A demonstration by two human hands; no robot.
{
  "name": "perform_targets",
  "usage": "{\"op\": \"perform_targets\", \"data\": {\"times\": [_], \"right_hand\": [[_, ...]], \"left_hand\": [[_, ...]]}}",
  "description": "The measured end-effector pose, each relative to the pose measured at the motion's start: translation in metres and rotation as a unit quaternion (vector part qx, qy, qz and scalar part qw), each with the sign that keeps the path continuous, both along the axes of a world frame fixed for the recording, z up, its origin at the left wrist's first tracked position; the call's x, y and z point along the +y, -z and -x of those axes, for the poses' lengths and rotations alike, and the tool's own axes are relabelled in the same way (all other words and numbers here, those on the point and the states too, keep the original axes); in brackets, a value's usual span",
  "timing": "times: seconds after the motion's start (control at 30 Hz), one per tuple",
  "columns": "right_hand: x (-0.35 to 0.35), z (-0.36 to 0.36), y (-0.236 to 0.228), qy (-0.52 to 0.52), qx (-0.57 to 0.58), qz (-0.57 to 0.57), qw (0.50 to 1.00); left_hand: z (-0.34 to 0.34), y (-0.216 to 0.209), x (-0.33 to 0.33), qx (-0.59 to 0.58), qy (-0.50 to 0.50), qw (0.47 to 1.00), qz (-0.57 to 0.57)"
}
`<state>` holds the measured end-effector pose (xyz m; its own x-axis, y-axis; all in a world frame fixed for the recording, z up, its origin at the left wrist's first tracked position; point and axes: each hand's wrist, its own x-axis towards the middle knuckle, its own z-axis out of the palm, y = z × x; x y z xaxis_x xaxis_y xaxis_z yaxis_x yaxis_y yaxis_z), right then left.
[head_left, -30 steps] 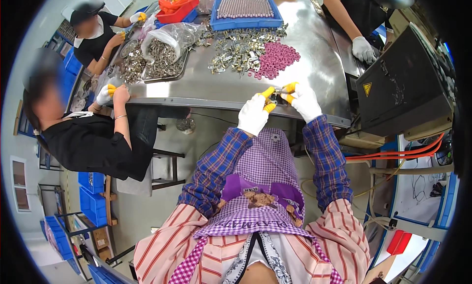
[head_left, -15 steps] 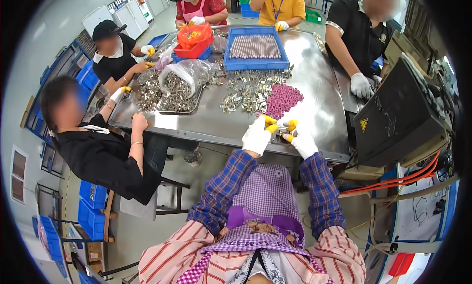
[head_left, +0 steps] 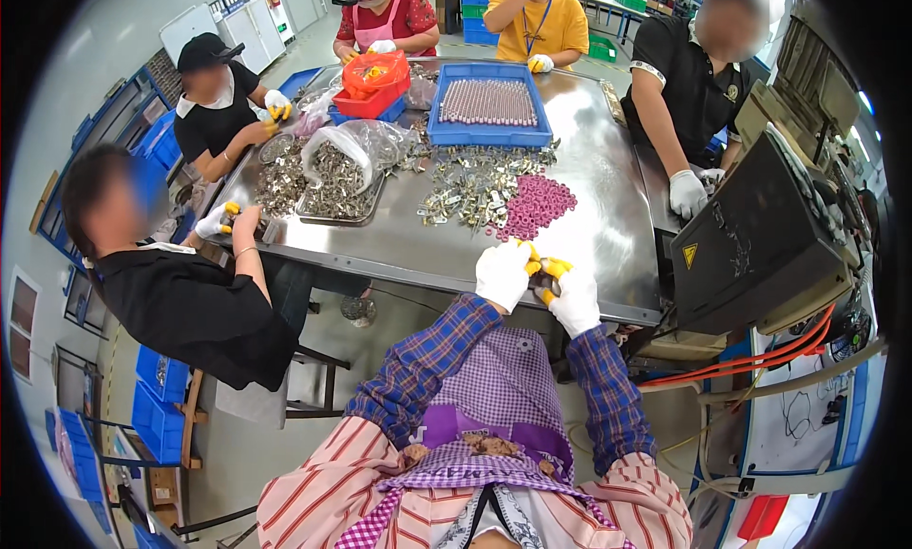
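My left hand (head_left: 505,274), in a white glove with yellow fingertips, is closed at the near edge of the steel table (head_left: 418,256). My right hand (head_left: 575,297), gloved the same way, is closed against it. Between their fingertips they pinch a small metal part (head_left: 544,282), mostly hidden by the fingers. Just beyond my hands lies a heap of pink rings (head_left: 540,207). Loose metal clips (head_left: 463,194) are spread beside the rings, on their left and far sides.
Behind the clips stands a blue tray (head_left: 489,138) with rows of rods. Further left, a plastic bag of metal pieces (head_left: 340,174) rests in a metal tray (head_left: 366,214). A dark machine box (head_left: 760,236) is close on my right. Several co-workers surround the table.
My hands have drawn closer together, their fingertips now meeting around the small part. The whole view has shifted slightly. The near-left co-worker's hands have come together at the table edge.
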<state>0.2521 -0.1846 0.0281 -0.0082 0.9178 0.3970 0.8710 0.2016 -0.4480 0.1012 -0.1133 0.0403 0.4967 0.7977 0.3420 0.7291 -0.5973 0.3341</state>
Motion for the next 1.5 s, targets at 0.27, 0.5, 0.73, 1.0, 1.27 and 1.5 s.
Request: {"op": "perform_targets", "data": {"times": [0.27,0.5,0.73,1.0,1.27,1.5], "right_hand": [[0.015,-0.025,-0.034,0.273,-0.022,0.067,0.960],[0.064,-0.116,-0.011,0.450,-0.116,0.112,0.879],[0.077,-0.126,0.005,0.433,-0.104,0.054,0.894],[0.079,-0.127,0.005,0.446,-0.115,0.093,0.883],[0.078,-0.132,0.011,0.434,-0.107,0.065,0.892],[0.079,-0.131,0.007,0.451,-0.120,0.096,0.879]], "left_hand": [[0.090,-0.043,0.013,-0.279,-0.174,0.944,-0.013],[0.211,0.002,0.066,-0.238,-0.439,0.863,-0.080],[0.181,0.010,0.088,-0.476,-0.281,0.717,0.424],[0.098,0.041,0.056,-0.374,-0.214,0.824,0.368],[0.103,0.031,0.077,-0.245,-0.291,0.923,0.055],[0.128,0.038,0.108,-0.071,-0.279,0.956,0.062]]}}
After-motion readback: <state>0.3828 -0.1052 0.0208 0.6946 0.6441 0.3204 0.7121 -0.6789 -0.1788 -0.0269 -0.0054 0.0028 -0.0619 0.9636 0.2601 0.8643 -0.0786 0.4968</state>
